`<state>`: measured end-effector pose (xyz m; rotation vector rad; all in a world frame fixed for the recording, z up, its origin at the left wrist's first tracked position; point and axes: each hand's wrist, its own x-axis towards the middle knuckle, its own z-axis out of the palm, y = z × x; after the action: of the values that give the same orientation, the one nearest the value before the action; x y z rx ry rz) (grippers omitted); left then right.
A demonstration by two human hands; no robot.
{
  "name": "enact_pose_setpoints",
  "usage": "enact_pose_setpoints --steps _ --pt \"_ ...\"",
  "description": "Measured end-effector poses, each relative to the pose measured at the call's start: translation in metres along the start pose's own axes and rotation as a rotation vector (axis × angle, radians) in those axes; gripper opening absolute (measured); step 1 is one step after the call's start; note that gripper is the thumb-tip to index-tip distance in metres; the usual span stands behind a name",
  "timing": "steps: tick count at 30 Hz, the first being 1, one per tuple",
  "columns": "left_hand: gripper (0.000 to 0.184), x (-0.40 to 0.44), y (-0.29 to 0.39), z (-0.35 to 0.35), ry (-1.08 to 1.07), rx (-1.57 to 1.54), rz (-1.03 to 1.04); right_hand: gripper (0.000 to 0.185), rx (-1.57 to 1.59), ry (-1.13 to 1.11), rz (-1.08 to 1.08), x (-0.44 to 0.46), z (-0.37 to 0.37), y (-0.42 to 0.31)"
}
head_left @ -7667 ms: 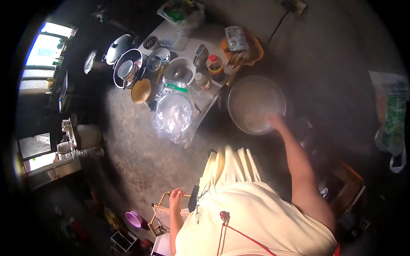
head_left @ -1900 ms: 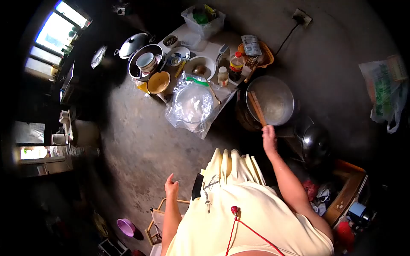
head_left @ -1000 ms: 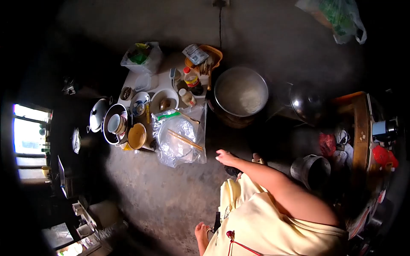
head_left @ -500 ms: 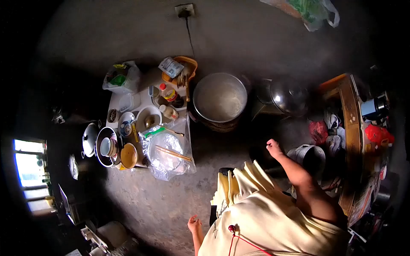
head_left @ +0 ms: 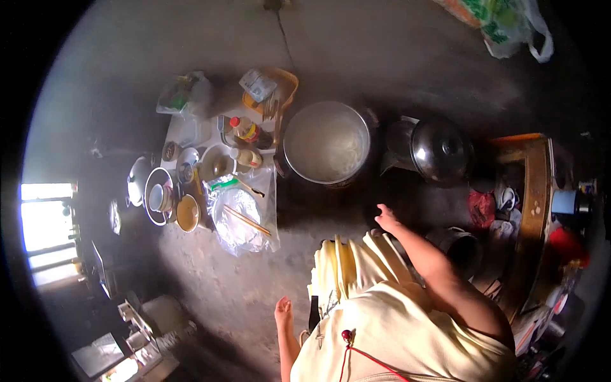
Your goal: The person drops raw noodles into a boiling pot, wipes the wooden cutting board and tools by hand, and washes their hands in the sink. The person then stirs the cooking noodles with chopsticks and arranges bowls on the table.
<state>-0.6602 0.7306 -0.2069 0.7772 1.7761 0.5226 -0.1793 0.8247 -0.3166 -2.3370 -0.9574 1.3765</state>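
My right hand (head_left: 386,218) reaches forward over the dark floor, in front of the big metal pot (head_left: 327,170) and below it in view. Its fingers are partly stretched out, with nothing seen in them. My left hand (head_left: 284,311) hangs low beside my pale yellow clothing (head_left: 382,312), fingers loosely bent and apparently holding nothing. Neither hand touches the pot, which has pale, cloudy contents. To its right sits a shiny domed lid (head_left: 445,149). Nearest my left hand on the table is a plastic-covered bowl (head_left: 232,232) with chopsticks (head_left: 247,219) across it.
On the left table (head_left: 270,197) stand a red-capped bottle (head_left: 245,130), several bowls and an orange basket (head_left: 289,86). A wooden cabinet (head_left: 538,184) stands at right, near a bucket (head_left: 455,245) and a red bag (head_left: 482,208). A plastic bag (head_left: 509,28) hangs at top right.
My right hand has moved left, closer to the pot, and its fingers have stretched out. My left hand has risen slightly. The view has shifted a little and looks brighter.
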Motion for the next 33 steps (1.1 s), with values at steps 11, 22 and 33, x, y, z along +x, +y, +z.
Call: enact_pose_setpoints --steps 11,22,33 --pt "0.031 -0.09 -0.068 0.105 0.092 -0.194 -0.245 0.084 -0.024 -0.376 0.039 0.074 0.029 -0.057" --pt "0.026 -0.121 -0.082 0.171 0.258 -0.322 -0.405 0.091 -0.008 -0.457 0.128 0.107 0.044 -0.084" --pt "0.028 -0.1 -0.09 0.174 0.286 -0.473 -0.472 0.09 0.217 -0.365 0.212 0.138 0.094 -0.112"
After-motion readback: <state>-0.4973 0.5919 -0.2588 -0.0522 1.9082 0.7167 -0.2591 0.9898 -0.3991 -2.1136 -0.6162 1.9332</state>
